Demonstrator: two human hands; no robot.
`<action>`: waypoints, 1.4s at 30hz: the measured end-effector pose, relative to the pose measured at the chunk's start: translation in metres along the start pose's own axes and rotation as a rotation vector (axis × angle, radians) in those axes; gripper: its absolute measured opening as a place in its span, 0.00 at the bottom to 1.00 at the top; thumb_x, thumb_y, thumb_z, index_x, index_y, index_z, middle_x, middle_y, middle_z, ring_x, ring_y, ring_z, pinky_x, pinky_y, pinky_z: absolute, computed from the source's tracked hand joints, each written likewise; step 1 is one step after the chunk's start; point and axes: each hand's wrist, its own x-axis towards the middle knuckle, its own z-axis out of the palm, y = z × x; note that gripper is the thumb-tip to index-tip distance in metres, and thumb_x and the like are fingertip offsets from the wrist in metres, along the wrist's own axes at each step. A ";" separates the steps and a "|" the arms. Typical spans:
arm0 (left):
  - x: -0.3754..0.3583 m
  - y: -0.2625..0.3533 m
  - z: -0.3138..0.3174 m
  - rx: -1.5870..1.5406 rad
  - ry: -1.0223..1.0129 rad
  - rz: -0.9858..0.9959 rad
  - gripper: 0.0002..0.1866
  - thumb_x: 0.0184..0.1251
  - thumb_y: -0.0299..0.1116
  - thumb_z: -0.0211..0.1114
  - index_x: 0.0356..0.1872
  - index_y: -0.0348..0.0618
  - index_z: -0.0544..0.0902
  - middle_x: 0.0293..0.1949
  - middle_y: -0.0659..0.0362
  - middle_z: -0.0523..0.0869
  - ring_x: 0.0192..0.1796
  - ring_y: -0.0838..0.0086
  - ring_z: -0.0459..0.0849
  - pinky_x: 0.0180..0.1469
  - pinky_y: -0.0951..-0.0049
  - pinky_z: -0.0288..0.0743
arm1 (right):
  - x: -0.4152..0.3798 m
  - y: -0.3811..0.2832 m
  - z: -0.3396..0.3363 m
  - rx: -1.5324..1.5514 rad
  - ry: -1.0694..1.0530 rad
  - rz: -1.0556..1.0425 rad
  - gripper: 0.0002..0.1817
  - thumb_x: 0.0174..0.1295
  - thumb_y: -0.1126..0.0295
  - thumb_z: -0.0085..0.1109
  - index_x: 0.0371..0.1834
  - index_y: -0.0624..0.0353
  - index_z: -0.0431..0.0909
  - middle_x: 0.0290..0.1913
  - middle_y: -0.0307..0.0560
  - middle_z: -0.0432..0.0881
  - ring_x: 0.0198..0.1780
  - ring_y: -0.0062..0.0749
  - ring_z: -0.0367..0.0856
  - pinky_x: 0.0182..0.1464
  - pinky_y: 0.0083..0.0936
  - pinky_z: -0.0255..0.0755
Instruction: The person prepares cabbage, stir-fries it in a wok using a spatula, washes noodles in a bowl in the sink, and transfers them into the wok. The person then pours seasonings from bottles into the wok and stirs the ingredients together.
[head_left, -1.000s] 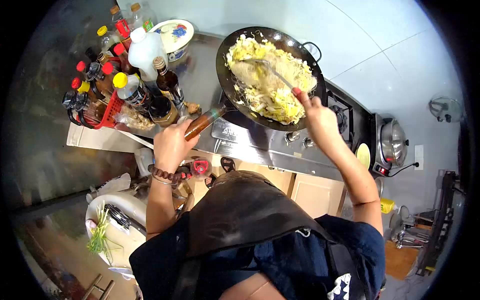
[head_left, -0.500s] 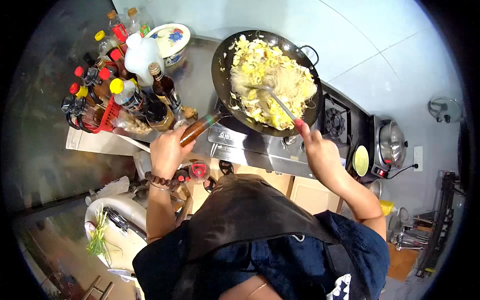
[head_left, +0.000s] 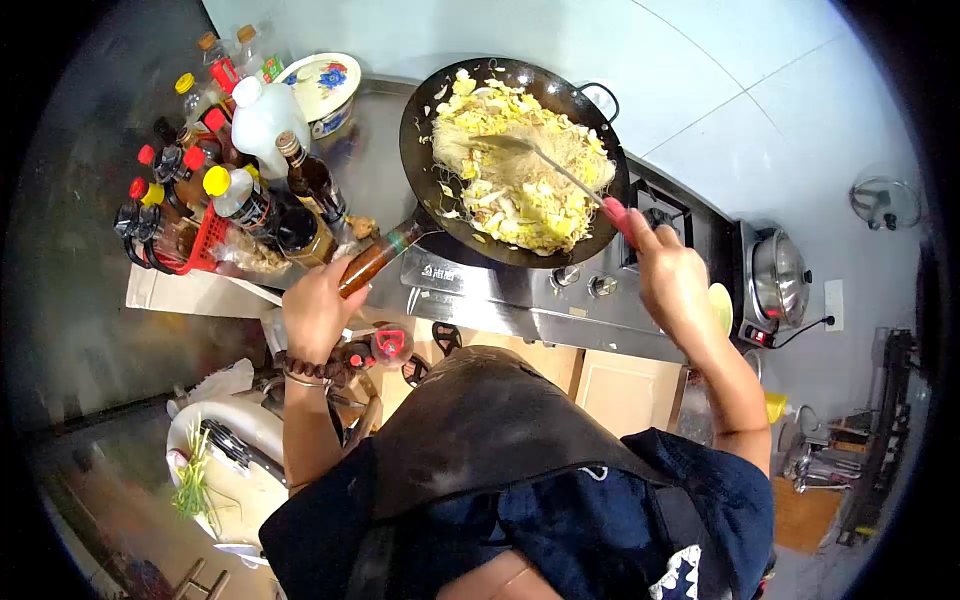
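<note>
A dark wok (head_left: 418, 170) sits over the stove, filled with thin noodles (head_left: 545, 148) mixed with pale yellow chopped pieces, possibly cabbage or egg. My left hand (head_left: 318, 305) is closed around the end of its brown wooden handle (head_left: 378, 262). In my right hand (head_left: 672, 282) is a spatula (head_left: 562, 170) with a long metal shaft and a red grip. Its blade rests on or just above the noodles near the wok's middle, and it hides the food under it.
Several bottles crowd the left, some in a red basket (head_left: 208, 240), beside a white jug (head_left: 265, 125) and a floral lidded bowl (head_left: 325, 90). Right of the wok are a second burner (head_left: 655, 222) and a lidded steel pot (head_left: 780, 275). Spring onions (head_left: 198, 480) lie at lower left.
The spatula blade has come up out of the food, and my right hand has moved right, away from the wok. My left hand still holds the handle; the wok sits slightly further left in view.
</note>
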 end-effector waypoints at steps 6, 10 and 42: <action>-0.001 0.000 0.002 -0.023 0.055 0.021 0.18 0.46 0.40 0.70 0.40 0.49 0.80 0.28 0.56 0.82 0.32 0.61 0.81 0.33 0.64 0.74 | -0.013 0.014 0.015 -0.032 -0.065 0.086 0.35 0.42 0.83 0.51 0.62 0.60 0.61 0.29 0.55 0.74 0.26 0.49 0.79 0.27 0.38 0.74; -0.002 -0.001 0.000 -0.043 0.068 0.055 0.18 0.47 0.40 0.69 0.41 0.50 0.81 0.29 0.56 0.82 0.31 0.61 0.82 0.33 0.65 0.74 | -0.054 -0.001 0.003 0.097 -0.231 0.029 0.35 0.44 0.85 0.48 0.63 0.64 0.61 0.30 0.61 0.72 0.27 0.54 0.77 0.30 0.42 0.73; -0.023 -0.003 -0.131 -0.509 0.846 -0.242 0.07 0.59 0.25 0.63 0.36 0.33 0.82 0.30 0.56 0.85 0.33 0.75 0.81 0.41 0.79 0.75 | -0.057 -0.050 0.089 0.208 0.115 0.119 0.36 0.46 0.72 0.66 0.62 0.60 0.63 0.51 0.58 0.72 0.52 0.50 0.69 0.50 0.40 0.65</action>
